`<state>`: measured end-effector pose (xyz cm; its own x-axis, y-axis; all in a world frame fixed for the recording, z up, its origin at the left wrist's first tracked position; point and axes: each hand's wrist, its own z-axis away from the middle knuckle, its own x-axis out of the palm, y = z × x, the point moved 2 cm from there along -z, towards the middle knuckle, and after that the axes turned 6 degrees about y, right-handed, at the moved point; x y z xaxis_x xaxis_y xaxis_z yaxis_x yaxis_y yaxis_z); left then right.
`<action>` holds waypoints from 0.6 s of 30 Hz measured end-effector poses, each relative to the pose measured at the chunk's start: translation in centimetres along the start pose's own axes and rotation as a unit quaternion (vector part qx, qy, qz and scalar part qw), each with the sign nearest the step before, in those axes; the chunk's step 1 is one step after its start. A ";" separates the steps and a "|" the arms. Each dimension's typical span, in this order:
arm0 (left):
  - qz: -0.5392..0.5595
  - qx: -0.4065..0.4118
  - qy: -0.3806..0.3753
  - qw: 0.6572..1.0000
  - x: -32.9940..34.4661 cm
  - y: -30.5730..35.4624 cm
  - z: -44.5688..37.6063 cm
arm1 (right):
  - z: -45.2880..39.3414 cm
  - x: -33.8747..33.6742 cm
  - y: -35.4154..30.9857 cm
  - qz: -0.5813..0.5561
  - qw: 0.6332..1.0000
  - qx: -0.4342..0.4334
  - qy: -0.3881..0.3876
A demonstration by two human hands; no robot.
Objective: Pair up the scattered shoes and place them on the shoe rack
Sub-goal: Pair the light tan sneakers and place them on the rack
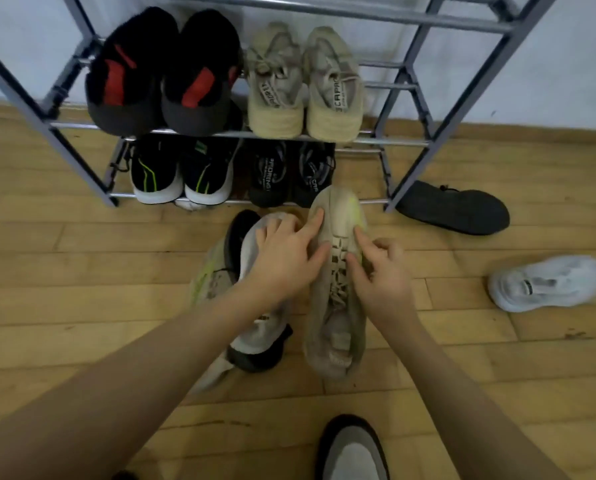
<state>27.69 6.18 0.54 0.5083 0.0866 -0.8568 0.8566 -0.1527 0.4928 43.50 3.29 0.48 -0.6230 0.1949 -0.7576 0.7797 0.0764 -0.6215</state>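
A beige sneaker with a neon-yellow streak (338, 299) lies toe-first toward the metal shoe rack (410, 142). My right hand (383, 278) rests on its laces with its fingers curled and the index finger stretched along the upper. My left hand (286, 254) lies with spread fingers across a pale grey-white sneaker (265, 334) and touches the beige shoe's left side. Under that pile a second beige, neon-marked sneaker (210, 275) and a black shoe (241, 230) stick out. A black shoe (455, 211) and a white sneaker (545, 284) lie loose on the floor to the right.
The rack's upper shelf holds black-and-red slippers (161, 77) and tan sneakers (305, 88). The lower shelf holds black-and-green trainers (182, 174) and black sneakers (289, 174). A grey-and-black slipper (352, 452) shows at the bottom edge. Wooden floor (82, 258) spreads to the left.
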 end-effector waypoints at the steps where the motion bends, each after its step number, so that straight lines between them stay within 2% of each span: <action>1: -0.006 0.007 -0.018 1.000 1.4 0.4 -0.3 | 0.1 -0.1 1.4 0.016 1.000 0.002 0.005; 7: -0.043 0.043 -0.125 0.990 8.5 0.6 -0.7 | 2.0 1.9 7.8 0.075 0.989 0.105 -0.074; 11: -0.105 0.082 -0.170 0.976 10.5 -0.1 -0.6 | 2.2 3.4 9.4 0.131 0.978 0.092 -0.137; 14: -0.090 0.084 -0.161 0.979 10.1 -0.2 -0.6 | 2.0 3.4 9.2 0.153 0.976 0.088 -0.128; 18: -0.075 0.070 -0.083 0.991 7.1 -0.7 -0.6 | 1.7 3.0 7.1 0.130 0.986 0.076 -0.075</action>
<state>30.76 7.46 -5.76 0.3440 -0.0416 -0.9380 0.8953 -0.2866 0.3411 47.06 2.78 -6.59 -0.4143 0.0404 -0.9092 0.9029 -0.1072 -0.4162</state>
